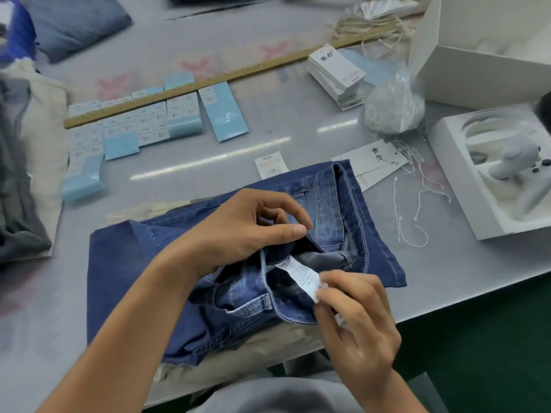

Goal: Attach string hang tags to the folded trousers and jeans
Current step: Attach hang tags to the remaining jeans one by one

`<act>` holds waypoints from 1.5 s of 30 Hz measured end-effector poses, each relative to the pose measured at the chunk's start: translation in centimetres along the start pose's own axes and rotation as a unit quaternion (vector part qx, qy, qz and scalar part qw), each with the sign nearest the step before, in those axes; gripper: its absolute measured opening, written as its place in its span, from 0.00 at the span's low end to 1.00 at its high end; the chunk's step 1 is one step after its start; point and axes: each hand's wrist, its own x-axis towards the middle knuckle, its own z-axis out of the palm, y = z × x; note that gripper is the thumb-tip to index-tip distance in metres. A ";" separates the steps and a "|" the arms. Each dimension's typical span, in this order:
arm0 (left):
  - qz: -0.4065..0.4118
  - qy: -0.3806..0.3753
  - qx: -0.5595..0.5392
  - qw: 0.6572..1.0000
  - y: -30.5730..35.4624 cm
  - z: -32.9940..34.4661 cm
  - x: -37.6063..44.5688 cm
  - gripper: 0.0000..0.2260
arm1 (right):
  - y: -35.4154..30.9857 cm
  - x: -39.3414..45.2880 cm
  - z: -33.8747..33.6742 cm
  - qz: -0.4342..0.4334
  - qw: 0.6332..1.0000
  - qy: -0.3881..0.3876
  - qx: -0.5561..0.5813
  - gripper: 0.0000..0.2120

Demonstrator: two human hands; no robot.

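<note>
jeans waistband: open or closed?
Open. The left hand lifts the waistband of the jeans; the right hand pinches the inner care label.

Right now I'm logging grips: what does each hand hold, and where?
Left hand grips the jeans at the waistband; right hand pinches the care label by its free end.

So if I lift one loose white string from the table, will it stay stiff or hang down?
Probably it hangs limp: the loose strings lie in soft curls on the table. They look very thin, so likely light and easily shifted. The small end beads may catch neighbouring strings.
</note>
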 end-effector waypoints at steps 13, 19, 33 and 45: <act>0.065 0.460 0.221 0.858 -5.4 2.4 -1.2 0.14 | 6.1 9.1 -0.6 0.198 0.931 -0.172 -0.254 0.27; -0.035 0.260 0.354 0.897 -13.6 5.0 -1.6 0.22 | 6.4 13.1 5.2 0.102 0.952 -0.206 -0.201 0.26; -0.110 0.420 0.297 0.850 -17.3 -16.5 2.7 0.11 | 9.5 23.7 30.3 0.110 0.893 -0.418 -0.126 0.07; -0.016 0.416 0.400 0.816 -24.2 -23.0 12.4 0.15 | 15.9 22.5 42.4 0.138 0.913 -0.378 -0.068 0.10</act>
